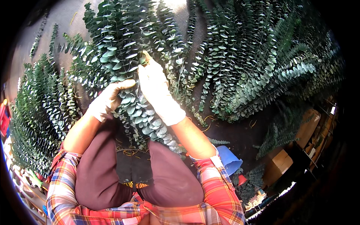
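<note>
A bunch of eucalyptus branches (139, 112) with round grey-green leaves lies between my two hands, its lower end hanging over my lap. My left hand (108, 98), in a pale glove, is closed round the bunch's left side. Its thumb lies across the leaves, and the other fingers are mostly hidden beneath. On the right side, my gloved right hand (154, 84) grips the bunch slightly farther up. Its fingers are pressed together and point away from me, with a leaf at the tips; the palm side is hidden.
More eucalyptus branches (240, 60) cover the dark surface ahead and to the right. Another leafy heap (41, 112) stands at the left. A blue bucket (228, 159), a small red pot (242, 180) and cardboard boxes (279, 165) are at the lower right. Yellow bands (129, 152) lie near my knees.
</note>
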`<act>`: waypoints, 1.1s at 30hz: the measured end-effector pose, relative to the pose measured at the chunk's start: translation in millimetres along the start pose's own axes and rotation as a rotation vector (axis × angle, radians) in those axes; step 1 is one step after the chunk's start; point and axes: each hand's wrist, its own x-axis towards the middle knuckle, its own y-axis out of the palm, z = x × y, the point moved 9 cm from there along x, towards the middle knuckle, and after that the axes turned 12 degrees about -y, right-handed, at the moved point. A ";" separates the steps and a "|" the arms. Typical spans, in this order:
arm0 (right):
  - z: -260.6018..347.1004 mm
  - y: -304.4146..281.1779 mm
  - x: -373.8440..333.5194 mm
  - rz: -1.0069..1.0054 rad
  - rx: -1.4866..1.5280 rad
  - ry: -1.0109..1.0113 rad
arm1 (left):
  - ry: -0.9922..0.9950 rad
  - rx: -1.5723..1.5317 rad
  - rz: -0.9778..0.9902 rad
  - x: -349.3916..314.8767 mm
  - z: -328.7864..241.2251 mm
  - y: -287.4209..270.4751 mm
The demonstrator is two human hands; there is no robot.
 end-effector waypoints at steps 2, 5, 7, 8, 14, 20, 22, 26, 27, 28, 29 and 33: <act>-31.5 19.2 -6.1 0.169 0.512 0.529 | 0.046 0.033 -0.030 -4.1 0.5 -10.4; -78.7 -48.3 28.8 -0.108 0.011 0.098 | 0.090 0.166 0.152 -17.3 -10.3 51.0; -142.1 -66.7 40.5 -0.237 -0.061 0.343 | 0.127 0.207 0.156 -18.7 -14.3 55.1; -162.5 -80.2 40.5 -0.295 -0.142 0.322 | 0.132 0.237 0.165 -14.2 -14.9 60.0; -197.0 -91.8 41.1 -0.187 -0.093 0.433 | 0.138 0.273 0.167 -8.2 -16.1 52.4; -123.1 -87.4 -25.1 -0.214 0.164 0.389 | 0.076 0.133 0.162 0.5 -11.6 33.5; -92.5 -74.5 -55.6 -0.216 0.205 0.370 | 0.051 0.098 0.177 -1.8 -12.1 38.1; -46.8 -56.8 -85.4 -0.188 0.186 0.347 | 0.095 0.144 0.137 -5.9 -12.0 50.7; -39.1 -53.5 -85.2 -0.197 0.176 0.297 | 0.043 0.130 0.081 -2.6 -4.6 36.7; -32.2 -51.5 -84.9 -0.207 0.166 0.247 | -0.009 0.115 0.025 2.0 3.9 17.1; -23.8 -48.6 -78.9 -0.138 0.131 0.248 | -0.052 0.098 -0.024 3.3 7.2 9.7; -4.5 -51.5 -82.2 -0.186 0.088 0.096 | -0.067 0.146 -0.053 -4.0 14.2 9.8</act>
